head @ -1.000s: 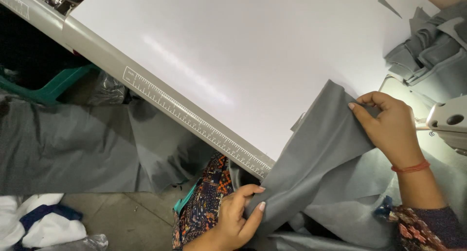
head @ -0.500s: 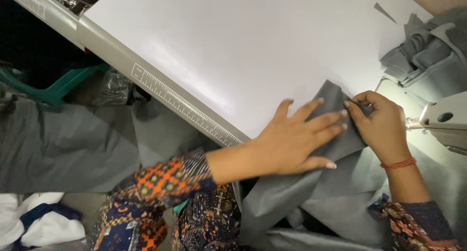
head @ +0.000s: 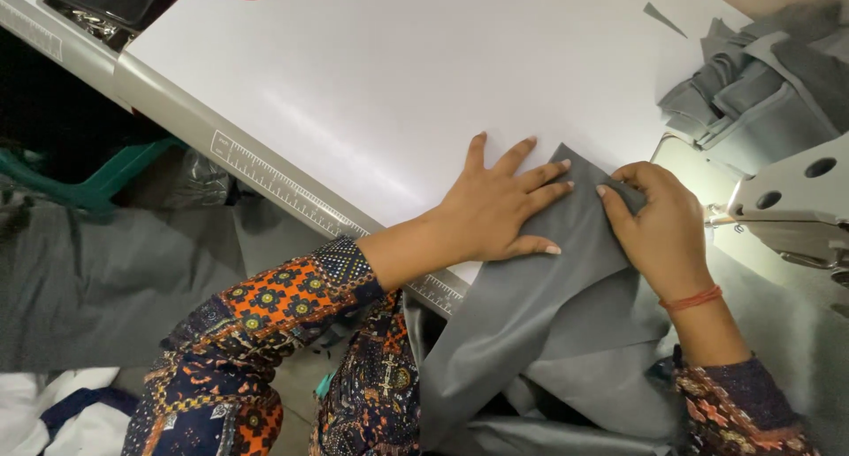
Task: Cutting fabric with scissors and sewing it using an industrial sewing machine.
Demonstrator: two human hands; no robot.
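One white table (head: 354, 84) fills most of the view, a ruler strip along its near edge. One grey cloth (head: 548, 314) hangs over that edge, its top corner lying on the table. The left hand (head: 495, 208) lies flat, fingers spread, pressing the cloth's left side. The right hand (head: 659, 230) curls closed, pinching the cloth's upper edge between fingertips and thumb.

The right hand (head: 659, 222) hides the cloth's (head: 548, 306) top corner. The machine (head: 796, 199) and grey pile (head: 752, 76) are cut off at the right edge.
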